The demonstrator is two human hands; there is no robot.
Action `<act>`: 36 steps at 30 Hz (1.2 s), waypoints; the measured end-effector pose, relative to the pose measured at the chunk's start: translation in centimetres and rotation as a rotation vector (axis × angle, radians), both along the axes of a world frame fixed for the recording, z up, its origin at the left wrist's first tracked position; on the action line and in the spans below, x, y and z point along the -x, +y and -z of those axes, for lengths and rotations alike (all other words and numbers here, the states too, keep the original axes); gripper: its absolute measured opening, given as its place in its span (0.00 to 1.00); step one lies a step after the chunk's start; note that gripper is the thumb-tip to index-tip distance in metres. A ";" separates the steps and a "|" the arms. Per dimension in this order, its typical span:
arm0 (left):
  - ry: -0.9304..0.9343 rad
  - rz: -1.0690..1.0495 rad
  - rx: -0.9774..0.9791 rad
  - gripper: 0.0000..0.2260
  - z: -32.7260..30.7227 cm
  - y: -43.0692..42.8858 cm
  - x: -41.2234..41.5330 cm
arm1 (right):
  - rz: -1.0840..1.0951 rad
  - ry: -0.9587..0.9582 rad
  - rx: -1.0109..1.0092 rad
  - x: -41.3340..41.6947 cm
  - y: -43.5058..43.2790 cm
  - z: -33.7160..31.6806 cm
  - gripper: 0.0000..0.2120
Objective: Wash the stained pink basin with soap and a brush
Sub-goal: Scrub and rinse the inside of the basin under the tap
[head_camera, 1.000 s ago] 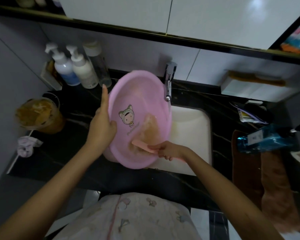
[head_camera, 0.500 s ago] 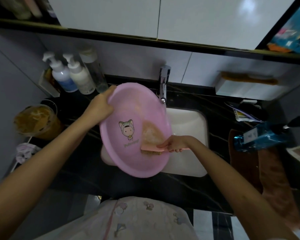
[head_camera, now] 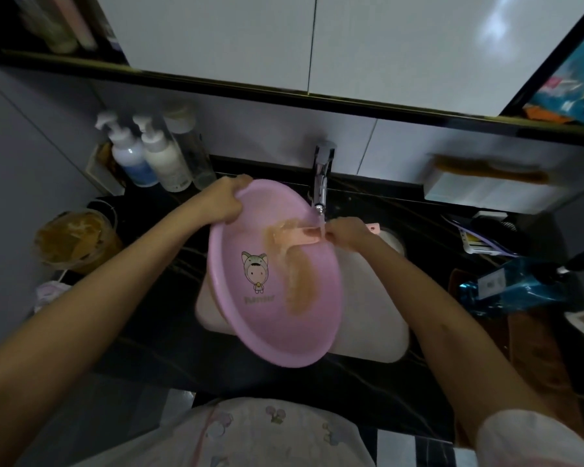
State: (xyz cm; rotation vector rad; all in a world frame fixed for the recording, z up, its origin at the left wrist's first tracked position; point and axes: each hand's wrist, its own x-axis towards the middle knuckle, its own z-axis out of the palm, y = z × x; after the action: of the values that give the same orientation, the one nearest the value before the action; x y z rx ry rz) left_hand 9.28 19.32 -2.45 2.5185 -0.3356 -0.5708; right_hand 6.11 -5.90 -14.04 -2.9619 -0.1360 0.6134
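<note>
Head view: the basin (head_camera: pixel 257 318) tilts over the sink (head_camera: pixel 378 332) set in the dark tabletop (head_camera: pixel 149 332). The left grip (head_camera: pixel 221 202) is curled round its far left rim. The right grip (head_camera: pixel 349 232) clasps the brush (head_camera: pixel 297 235), pressed to the basin's upper inside beneath the tap (head_camera: pixel 322 176), on a brown stain (head_camera: pixel 297 284).

sink (head_camera: pixel 375 315) half behind pink basin (head_camera: pixel 260 321)

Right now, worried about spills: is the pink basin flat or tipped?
Tipped. The left hand grips the pink basin by its far rim, tilted over the sink; the brown stain streaks down inside.
</note>
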 end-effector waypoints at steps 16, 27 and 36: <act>-0.216 -0.221 -0.088 0.33 1.1 1.0 9.4 | 0.387 0.399 -0.500 8.5 -1.1 5.4 0.25; -0.169 -0.010 -0.020 0.27 0.1 0.1 4.8 | 0.037 0.502 -0.393 7.8 -2.5 5.2 0.17; 0.032 0.156 -0.077 0.22 -0.6 -1.3 -0.7 | -0.064 0.109 -0.121 1.4 -2.2 2.3 0.18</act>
State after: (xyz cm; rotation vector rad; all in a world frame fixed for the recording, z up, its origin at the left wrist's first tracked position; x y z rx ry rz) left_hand 10.01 18.06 -1.89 2.5690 -0.5099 -0.6958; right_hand 4.66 -8.11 -16.38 -2.8096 -0.2498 0.7453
